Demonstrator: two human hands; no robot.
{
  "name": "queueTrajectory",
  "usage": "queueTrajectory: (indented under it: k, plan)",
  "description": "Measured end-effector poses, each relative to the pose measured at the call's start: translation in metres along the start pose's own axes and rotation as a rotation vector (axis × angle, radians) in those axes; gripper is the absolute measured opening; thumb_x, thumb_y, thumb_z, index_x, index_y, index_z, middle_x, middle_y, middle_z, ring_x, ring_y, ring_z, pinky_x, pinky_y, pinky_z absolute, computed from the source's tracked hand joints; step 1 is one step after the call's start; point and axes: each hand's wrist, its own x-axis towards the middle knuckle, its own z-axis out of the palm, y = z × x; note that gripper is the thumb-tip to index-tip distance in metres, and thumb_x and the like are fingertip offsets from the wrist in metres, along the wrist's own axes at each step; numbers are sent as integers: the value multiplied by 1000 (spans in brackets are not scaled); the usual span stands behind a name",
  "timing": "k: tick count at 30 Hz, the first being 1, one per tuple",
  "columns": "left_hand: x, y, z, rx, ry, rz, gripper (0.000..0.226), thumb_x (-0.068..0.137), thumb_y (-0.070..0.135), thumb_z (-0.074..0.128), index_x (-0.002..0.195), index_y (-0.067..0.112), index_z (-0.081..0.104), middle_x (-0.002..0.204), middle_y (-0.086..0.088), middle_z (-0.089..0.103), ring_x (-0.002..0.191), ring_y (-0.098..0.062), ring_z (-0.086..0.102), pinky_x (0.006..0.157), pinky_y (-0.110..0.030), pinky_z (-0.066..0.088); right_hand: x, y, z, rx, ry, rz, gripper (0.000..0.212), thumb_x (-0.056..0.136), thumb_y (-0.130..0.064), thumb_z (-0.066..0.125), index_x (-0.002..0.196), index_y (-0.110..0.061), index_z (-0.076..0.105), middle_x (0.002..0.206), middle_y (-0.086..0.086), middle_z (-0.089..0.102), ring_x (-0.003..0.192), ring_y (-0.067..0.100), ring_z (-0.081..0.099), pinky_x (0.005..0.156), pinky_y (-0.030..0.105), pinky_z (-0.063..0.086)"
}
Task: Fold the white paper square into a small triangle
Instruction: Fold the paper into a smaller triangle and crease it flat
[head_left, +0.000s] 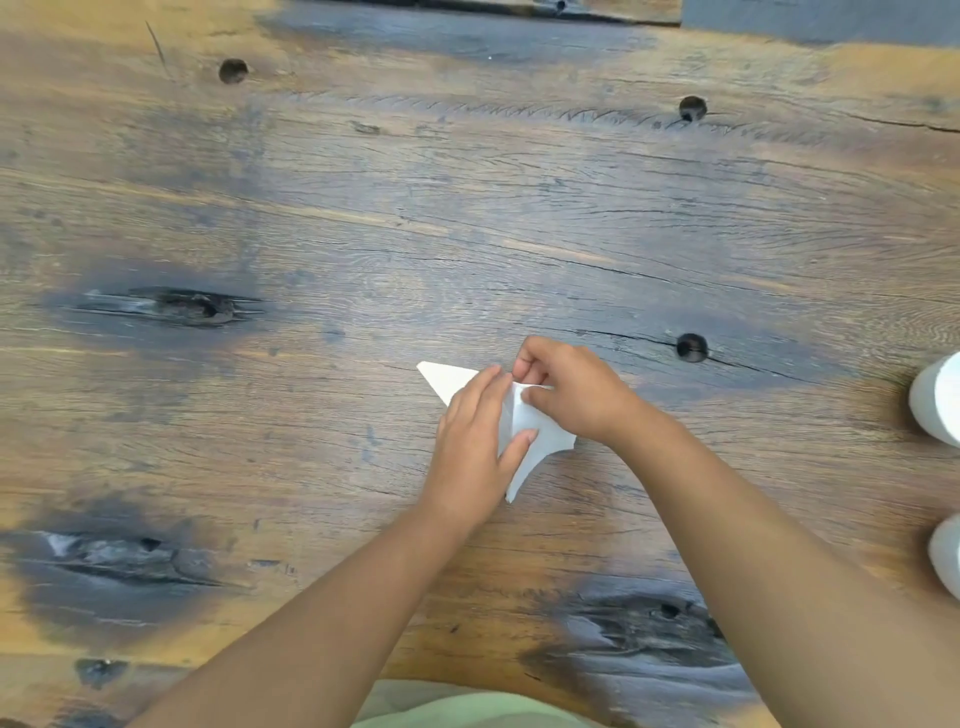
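The white paper lies partly folded on the wooden table, right of centre. One pointed corner sticks out at the upper left, another points toward me. My left hand rests flat on the paper, fingers together, pressing it down. My right hand pinches a raised flap of the paper between thumb and fingers at its upper right. Both hands cover much of the sheet, so its full shape is hidden.
Two white rounded objects sit at the right edge, one higher and one lower, both cut off by the frame. The tabletop has dark knots and small holes. A pale green garment shows at the bottom.
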Motion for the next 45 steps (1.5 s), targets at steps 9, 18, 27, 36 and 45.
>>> queueTrajectory:
  k: [9, 18, 27, 36, 45]
  plan:
    - [14, 19, -9, -323, 75, -150, 25, 93, 23, 63, 117, 30, 63, 102, 14, 71, 95, -2, 65, 86, -33, 56, -12, -15, -14, -20, 124, -133, 27, 88, -11, 59, 104, -33, 56, 92, -16, 65, 87, 10, 61, 78, 36, 49]
    - [23, 28, -14, -482, 253, -310, 13, 93, 15, 62, 89, 26, 68, 82, 11, 72, 78, -6, 68, 73, -20, 54, -36, -20, 2, 18, 557, -53, 15, 88, -15, 62, 101, -20, 60, 101, -8, 62, 91, 7, 57, 80, 24, 46]
    - [17, 39, -12, -254, 178, -32, 16, 90, 9, 56, 97, 17, 68, 97, 5, 65, 89, -12, 62, 78, -37, 53, -35, -37, 36, 829, 409, 207, 14, 92, -17, 60, 81, -17, 68, 74, -7, 70, 71, 6, 65, 69, 25, 50]
    - [17, 24, -30, 7, 146, 110, 35, 89, 10, 63, 124, 13, 60, 129, -3, 54, 121, -20, 47, 102, -41, 43, -30, -9, 21, 732, 287, 269, 27, 98, -13, 50, 84, 9, 60, 74, 11, 55, 69, 18, 49, 67, 33, 39]
    - [44, 12, -38, 278, -194, 187, 31, 94, 24, 60, 124, 20, 63, 139, 4, 53, 146, -17, 26, 120, -53, 1, -34, 7, -7, 350, 65, 50, 25, 98, -20, 53, 84, -7, 68, 69, 5, 52, 64, 15, 44, 62, 34, 35]
